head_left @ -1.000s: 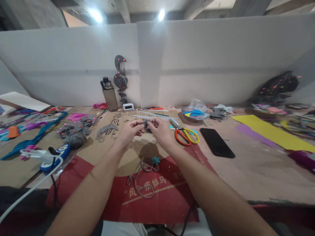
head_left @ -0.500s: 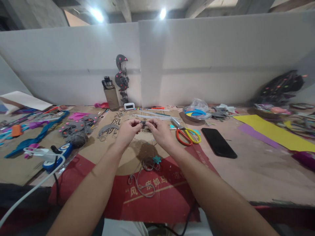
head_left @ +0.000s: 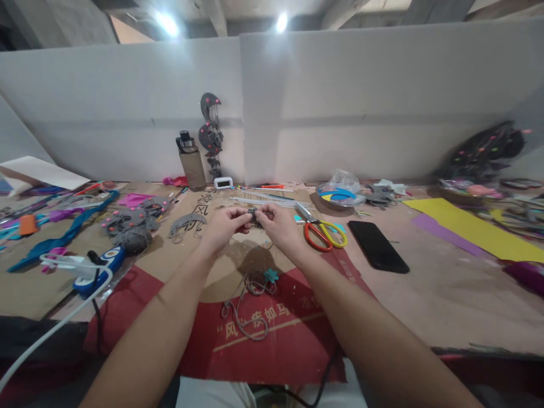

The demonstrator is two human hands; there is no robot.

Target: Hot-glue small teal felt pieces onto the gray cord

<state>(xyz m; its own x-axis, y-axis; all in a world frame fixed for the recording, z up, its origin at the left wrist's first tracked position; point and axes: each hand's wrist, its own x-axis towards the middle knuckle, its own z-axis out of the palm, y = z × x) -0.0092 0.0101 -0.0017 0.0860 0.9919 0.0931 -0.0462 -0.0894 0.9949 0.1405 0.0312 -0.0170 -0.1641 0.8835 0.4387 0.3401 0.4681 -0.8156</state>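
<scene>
Both hands meet above the middle of the table. My left hand (head_left: 223,226) and my right hand (head_left: 278,225) pinch a small dark grey piece (head_left: 253,214) between their fingertips; its shape is too small to make out. Below the hands, on the red and brown cardboard (head_left: 280,340), lie grey cord loops (head_left: 246,309) and a small teal star (head_left: 270,276).
Red and yellow scissors (head_left: 321,233) and a black phone (head_left: 377,253) lie to the right. A blue glue gun (head_left: 100,266) with a white cable and grey felt cut-outs (head_left: 131,224) sit left. A water bottle (head_left: 191,161) stands at the white partition. Yellow sheets (head_left: 476,229) lie far right.
The hands stay pinched on the small piece, with only slight shifts of the fingers. The view has moved a little.
</scene>
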